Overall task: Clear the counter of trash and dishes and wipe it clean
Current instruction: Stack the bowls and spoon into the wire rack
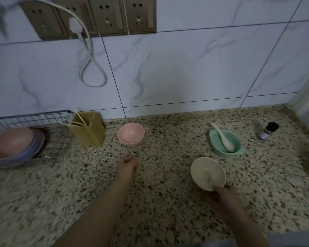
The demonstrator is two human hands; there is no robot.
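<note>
Clearing barely begun, by the look of it. Right hand (221, 194) gripping the near rim of a cream bowl (208, 173), tilted; left hand (126, 167) loosely curled over the speckled counter (61, 193), holding nothing. Beyond the left hand, a pink bowl (131, 133); beyond the right, a green dish (225, 142) with a white spoon (222, 137). No cloth in sight, wiping seemingly still ahead. Marble-look tiled wall (185, 68) behind, sockets (96, 16) above.

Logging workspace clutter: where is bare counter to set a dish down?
Bare counter lies left of the left hand, in front of the wire rack, and between the pink bowl and green dish. The right is crowded: cream bowl, right hand, small bottle.
</note>
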